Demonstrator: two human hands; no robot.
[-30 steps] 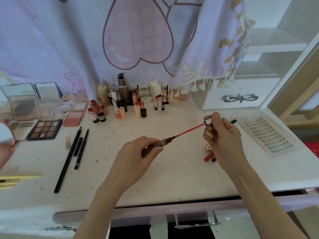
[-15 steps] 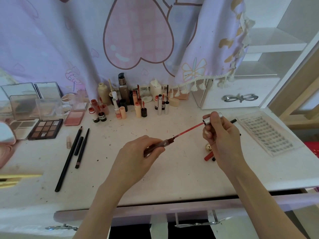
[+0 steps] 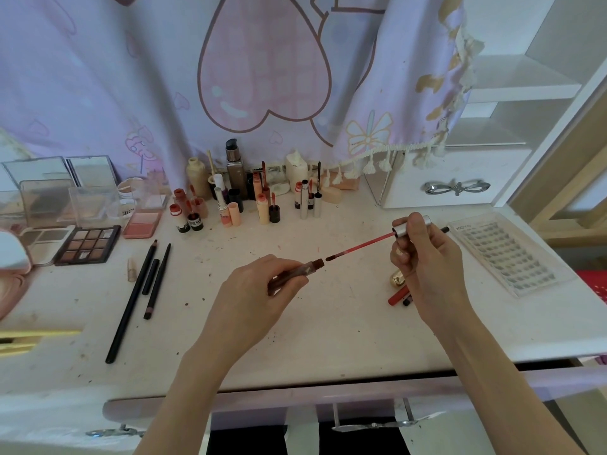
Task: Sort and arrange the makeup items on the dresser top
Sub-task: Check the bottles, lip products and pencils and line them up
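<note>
We have drawn the red silver-capped applicator wand (image 3: 364, 245) clear of the dark brown lip-gloss tube (image 3: 297, 273); our left hand (image 3: 253, 297) grips the tube, our right hand (image 3: 427, 264) pinches the cap just beside its mouth.

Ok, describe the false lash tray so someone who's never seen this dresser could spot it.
Look at the dresser top's right end, just in front of the small drawer with the bow handle. The lash tray lies flat there: clear plastic, holding rows of dark lash clusters, unlike anything nearby.

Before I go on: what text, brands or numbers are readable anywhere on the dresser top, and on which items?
"KOKO", or close to it, faint: corner of the lash tray.
White lettering on the two small dark tubes: too blurred to read.
Print on the silver tube: too small to read.
The held lip gloss tube: no label is legible.
</note>
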